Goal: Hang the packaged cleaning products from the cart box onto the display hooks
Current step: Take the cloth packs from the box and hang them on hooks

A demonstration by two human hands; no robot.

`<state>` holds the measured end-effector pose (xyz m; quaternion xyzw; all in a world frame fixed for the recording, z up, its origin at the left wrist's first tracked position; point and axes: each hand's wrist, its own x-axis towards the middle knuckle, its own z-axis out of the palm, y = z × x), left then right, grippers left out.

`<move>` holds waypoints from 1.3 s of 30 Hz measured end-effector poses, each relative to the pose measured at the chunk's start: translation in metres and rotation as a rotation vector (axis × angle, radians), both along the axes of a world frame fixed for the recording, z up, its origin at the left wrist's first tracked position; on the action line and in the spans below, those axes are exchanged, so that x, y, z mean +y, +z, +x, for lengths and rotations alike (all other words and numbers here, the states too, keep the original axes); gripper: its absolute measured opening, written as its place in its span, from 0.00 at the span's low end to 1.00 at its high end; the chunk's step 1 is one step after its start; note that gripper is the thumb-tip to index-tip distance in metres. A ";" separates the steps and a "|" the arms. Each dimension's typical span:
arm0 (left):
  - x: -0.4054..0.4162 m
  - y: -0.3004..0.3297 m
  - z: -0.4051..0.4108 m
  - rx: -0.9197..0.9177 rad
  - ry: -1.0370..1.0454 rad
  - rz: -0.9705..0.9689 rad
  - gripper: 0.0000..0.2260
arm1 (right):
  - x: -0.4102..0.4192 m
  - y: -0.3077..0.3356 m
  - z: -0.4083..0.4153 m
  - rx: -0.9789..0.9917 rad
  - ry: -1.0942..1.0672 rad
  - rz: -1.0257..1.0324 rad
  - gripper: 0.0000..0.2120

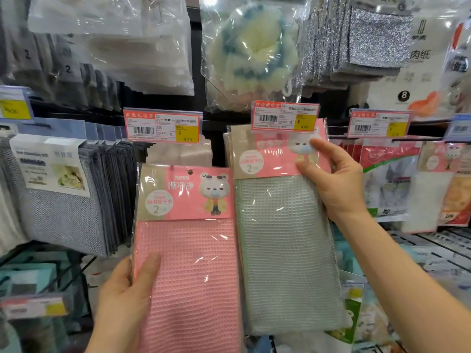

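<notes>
Pink cloth pack (pixel 187 253) is sitting at lower centre of the head view, the left hand (pixel 125 296) gripping its lower left edge, thumb lying across the front. Right hand (pixel 336 179) is pinching the green cloth pack's (pixel 285 245) upper right edge beneath a price tag (pixel 285 115).

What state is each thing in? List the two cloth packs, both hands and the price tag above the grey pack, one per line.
pink cloth pack: off the hooks, held upright, sealed.
left hand: grips the pink pack's lower left edge, thumb on its front.
grey cloth pack: up at its hook under the tag, header card pinched.
right hand: pinches the grey pack's header card.
price tag: mounted at the hook's front, reading 4.00.
</notes>
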<state>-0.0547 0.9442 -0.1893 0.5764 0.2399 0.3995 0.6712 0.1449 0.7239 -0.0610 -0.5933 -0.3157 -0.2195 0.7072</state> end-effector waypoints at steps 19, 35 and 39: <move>0.002 -0.005 -0.004 -0.025 0.030 -0.012 0.03 | 0.029 -0.007 0.081 -0.287 -0.480 -0.632 0.20; -0.011 -0.004 0.006 -0.054 -0.064 -0.045 0.13 | 0.056 -0.061 -0.029 0.132 0.052 -0.545 0.26; -0.020 0.000 0.013 -0.102 -0.124 -0.091 0.11 | 0.065 -0.075 -0.042 0.319 0.190 -0.501 0.21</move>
